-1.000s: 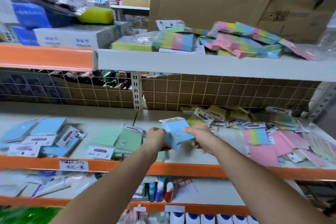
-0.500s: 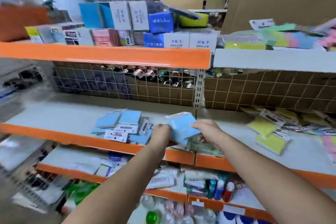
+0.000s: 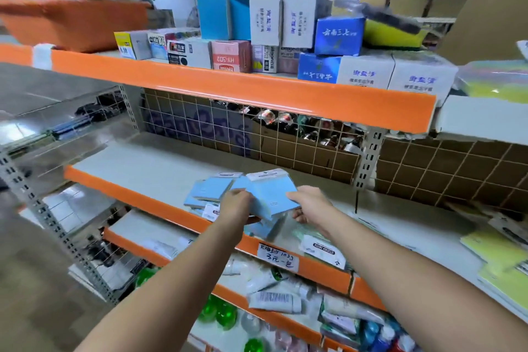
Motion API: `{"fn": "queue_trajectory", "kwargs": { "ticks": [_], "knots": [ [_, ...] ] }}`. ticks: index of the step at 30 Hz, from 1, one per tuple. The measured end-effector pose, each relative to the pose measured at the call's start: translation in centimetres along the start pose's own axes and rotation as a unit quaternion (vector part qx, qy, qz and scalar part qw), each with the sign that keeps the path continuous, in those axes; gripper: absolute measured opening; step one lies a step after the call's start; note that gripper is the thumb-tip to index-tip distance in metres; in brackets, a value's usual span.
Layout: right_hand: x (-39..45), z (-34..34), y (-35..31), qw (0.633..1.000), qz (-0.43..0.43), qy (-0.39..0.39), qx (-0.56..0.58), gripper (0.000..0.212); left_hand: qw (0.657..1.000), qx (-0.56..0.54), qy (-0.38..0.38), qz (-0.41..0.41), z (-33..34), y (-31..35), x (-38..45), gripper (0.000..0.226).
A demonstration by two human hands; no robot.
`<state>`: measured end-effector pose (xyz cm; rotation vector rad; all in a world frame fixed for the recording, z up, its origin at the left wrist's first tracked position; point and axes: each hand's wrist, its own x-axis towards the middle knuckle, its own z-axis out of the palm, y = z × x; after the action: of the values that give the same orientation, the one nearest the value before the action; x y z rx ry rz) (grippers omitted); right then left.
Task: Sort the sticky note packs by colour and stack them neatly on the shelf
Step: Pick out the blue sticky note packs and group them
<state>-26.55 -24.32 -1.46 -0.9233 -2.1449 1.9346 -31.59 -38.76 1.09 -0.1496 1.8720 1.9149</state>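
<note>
Since the earlier pictures the two hands had carried the flat light-blue sticky note pack with a white paper header (image 3: 270, 194) leftward along the shelf, from in front of the green packs to just right of the blue pile. The left hand (image 3: 237, 204) gripped the pack's left edge, fingers curled under it and thumb on top. The right hand (image 3: 310, 204) pinched its right edge the same way, so the pack sat between both hands, tilted, above the grey metal shelf with an orange front lip (image 3: 148, 171). The loose pile of light-blue sticky note packs (image 3: 207, 190) lay just left of the left hand, partly behind it. Flat yellow sticky note packs (image 3: 491, 248) lay well to the right of the right hand.
</note>
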Motion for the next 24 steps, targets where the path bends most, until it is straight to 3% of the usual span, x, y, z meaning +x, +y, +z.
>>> {"fn": "queue_trajectory", "kwargs": {
  "ticks": [5, 11, 19, 24],
  "knots": [
    [2.6, 1.9, -0.9, 0.998, 0.023, -0.021, 0.052, 0.014, 0.999, -0.021, 0.049, 0.01, -1.0, 0.8, 2.6, 0.024],
    [4.3, 4.3, -1.2, 0.996, 0.04, -0.009, 0.073, 0.008, 0.994, -0.019, 0.107, -0.011, -4.0, 0.4, 6.8, 0.015],
    [4.5, 7.5, -1.5, 0.994, 0.043, 0.032, 0.095, 0.02, 0.997, -0.003, 0.075, 0.012, -7.5, 2.0, 9.6, 0.021],
    [4.4, 10.1, -2.1, 0.987, 0.04, 0.107, 0.11, 0.018, 0.998, 0.042, 0.036, 0.009, -9.7, 2.5, 12.3, 0.026]
  ]
}}
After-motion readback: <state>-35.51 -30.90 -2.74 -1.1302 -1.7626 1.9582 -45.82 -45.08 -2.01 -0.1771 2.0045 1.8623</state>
